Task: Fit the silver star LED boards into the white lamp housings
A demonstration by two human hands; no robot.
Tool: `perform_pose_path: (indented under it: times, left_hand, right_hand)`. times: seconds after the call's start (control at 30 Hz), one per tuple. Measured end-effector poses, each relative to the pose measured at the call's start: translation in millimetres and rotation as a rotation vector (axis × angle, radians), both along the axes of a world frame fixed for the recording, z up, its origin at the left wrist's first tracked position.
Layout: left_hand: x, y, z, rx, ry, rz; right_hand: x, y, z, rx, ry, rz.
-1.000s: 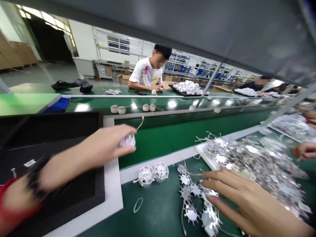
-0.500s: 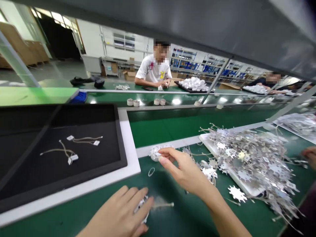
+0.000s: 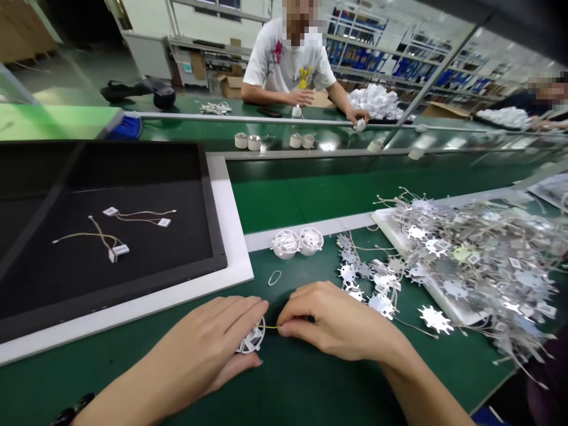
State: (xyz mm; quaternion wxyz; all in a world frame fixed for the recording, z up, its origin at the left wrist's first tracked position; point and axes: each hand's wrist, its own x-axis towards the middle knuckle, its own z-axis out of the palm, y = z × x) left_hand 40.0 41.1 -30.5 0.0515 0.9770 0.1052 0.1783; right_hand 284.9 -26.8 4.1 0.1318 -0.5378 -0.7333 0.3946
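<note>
My left hand (image 3: 217, 337) is closed around the edge of a small white round plastic frame with spokes (image 3: 252, 341), just above the green tabletop. From this frame a thin yellowish wire (image 3: 268, 326) runs to the right. Its far end is pinched between the thumb and forefinger of my right hand (image 3: 326, 319). Beyond my hands, two similar white round frames (image 3: 286, 244) stand side by side at the table's back edge. A small pale loop (image 3: 274, 278) lies between them and my hands.
On the left is a black tray (image 3: 146, 260) with several wired white pieces. Silvery toothed discs with wires (image 3: 479, 254) form a heap at the right, partly on a white board. A co-worker (image 3: 288, 71) sits across the green belt (image 3: 310, 180), handling white parts.
My right hand has left the round frames at the back edge and come nearer, onto the wire. My left hand has turned the frame it holds. The view has tilted down.
</note>
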Motion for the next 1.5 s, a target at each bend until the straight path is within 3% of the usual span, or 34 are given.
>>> perform_pose_path:
  times: [0.2,0.3,0.47,0.73,0.9,1.03,1.17,1.33,1.5]
  left_hand:
    - [5.1,-1.1,-13.1,-0.2,0.026,0.026]
    - [5.3,-1.4,-17.3,-0.183,0.031,0.09]
    - [6.8,-1.9,-9.2,-0.042,0.111,0.195]
    - [15.7,-7.8,6.0,-0.093,0.37,0.317]
    - [18.0,-9.1,9.7,-0.146,0.514,0.39]
    - [10.4,-12.9,12.0,-0.205,0.57,0.401]
    - [-7.9,-15.5,13.5,-0.274,0.568,0.412]
    - [-15.4,-9.7,17.1,-0.209,0.338,0.429]
    - [-10.9,-4.2,9.4,-0.103,0.219,0.332]
  right_hand:
    - [-10.4,-5.3,4.3,0.109,0.185,-0.053]
    - [-15.9,-7.4,2.5,0.136,0.256,-0.007]
    - [-24.2,-11.0,-7.2,0.096,0.172,0.202]
    - [-34.8,-13.2,-8.9,0.133,0.228,0.237]
    - [-36.6,-13.6,-7.6,0.031,0.004,0.292]
    - [-38.6,-14.7,-9.3,0.095,-0.242,0.279]
    - [-36.8,-17.2,-9.5,0.095,-0.302,0.266]
    - [-13.4,-17.0,6.8,-0.019,-0.221,0.127]
    - [29.0,-15.0,26.6,0.11,-0.212,-0.313]
